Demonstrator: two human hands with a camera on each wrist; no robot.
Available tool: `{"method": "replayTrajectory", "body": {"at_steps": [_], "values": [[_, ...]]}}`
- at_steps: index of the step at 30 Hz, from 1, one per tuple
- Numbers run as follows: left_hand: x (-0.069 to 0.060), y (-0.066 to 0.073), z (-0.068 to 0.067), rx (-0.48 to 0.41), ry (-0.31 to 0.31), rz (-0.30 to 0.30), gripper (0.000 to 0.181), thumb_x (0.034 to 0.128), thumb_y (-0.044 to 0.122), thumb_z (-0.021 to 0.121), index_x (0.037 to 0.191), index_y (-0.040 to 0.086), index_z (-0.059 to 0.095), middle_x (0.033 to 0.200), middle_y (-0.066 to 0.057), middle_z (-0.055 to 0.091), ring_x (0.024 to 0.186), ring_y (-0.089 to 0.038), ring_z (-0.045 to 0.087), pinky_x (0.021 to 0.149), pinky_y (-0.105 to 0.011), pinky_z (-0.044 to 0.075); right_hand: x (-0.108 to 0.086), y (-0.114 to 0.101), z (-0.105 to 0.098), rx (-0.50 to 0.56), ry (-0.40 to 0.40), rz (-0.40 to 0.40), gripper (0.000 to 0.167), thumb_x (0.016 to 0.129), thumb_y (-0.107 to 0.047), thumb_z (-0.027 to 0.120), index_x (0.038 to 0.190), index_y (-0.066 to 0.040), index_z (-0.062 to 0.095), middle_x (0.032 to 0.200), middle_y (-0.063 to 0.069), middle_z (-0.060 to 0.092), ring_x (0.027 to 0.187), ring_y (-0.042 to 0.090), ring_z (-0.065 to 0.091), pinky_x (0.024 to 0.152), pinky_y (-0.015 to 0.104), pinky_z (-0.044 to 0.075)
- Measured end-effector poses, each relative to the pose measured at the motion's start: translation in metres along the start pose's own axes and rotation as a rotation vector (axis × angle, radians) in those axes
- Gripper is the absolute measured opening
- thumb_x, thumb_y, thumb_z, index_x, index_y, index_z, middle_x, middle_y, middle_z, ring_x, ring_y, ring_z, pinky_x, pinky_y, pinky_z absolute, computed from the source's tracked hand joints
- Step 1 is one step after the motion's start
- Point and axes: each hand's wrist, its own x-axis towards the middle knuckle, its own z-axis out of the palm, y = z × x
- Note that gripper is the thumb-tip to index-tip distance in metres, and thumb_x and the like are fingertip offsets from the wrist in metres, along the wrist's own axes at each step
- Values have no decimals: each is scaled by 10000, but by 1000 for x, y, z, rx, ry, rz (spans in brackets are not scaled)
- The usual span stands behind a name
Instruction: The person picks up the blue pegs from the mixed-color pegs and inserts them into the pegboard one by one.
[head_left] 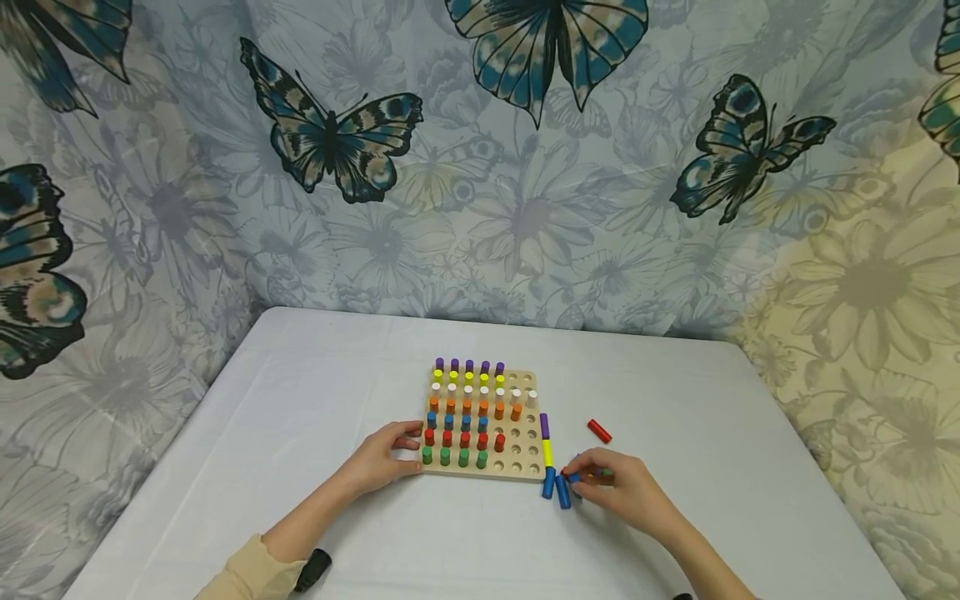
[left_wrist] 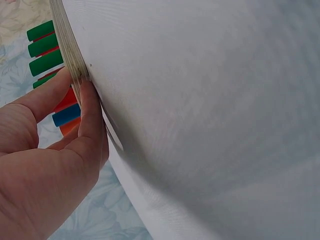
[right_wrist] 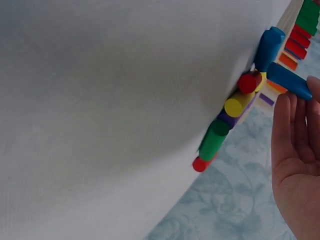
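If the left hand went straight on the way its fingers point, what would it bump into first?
The wooden pegboard, at once: the left hand grips its left edge, so going on would likely push it.

This looks like the corner of a decorated room, home-like in feel, though whether it is a home or a dressed-up set cannot be told. Ahead of the left hand (head_left: 382,460) and the right hand (head_left: 618,490), a wall covering (head_left: 525,287) of pale grey-blue flowers rises behind the tabletop (head_left: 337,358), bearing large teal-and-cream butterflies (head_left: 332,148). The pattern also runs down the left hand's outer side; beyond the right hand it turns yellowish. Beneath both hands the tabletop is plain white, faintly creased like cloth. Between them, a wooden pegboard (head_left: 523,459) with coloured pegs (head_left: 465,438) adds a playroom touch.
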Motion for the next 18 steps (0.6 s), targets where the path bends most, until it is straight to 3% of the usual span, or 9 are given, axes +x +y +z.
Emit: {"method": "replayTrajectory", "body": {"at_steps": [10, 18], "values": [[0, 0, -1, -9, -1, 22, 623, 791, 33, 791, 1355, -6, 527, 1262, -99, 601, 1082, -233, 601, 966, -447, 459, 12, 3, 3, 123, 51, 4, 173, 843, -68, 754, 1006, -72, 693, 986, 20, 681, 861, 144, 629, 762, 238, 555], [0, -1, -1, -20, -6, 24, 629, 789, 27, 790, 1359, -6, 524, 1265, -90, 598, 1083, -227, 600, 965, -446, 459, 24, -2, 6, 147, 76, 33, 180, 849, -84, 754, 1017, -101, 694, 998, 3, 677, 944, 188, 638, 794, 256, 553]]}}
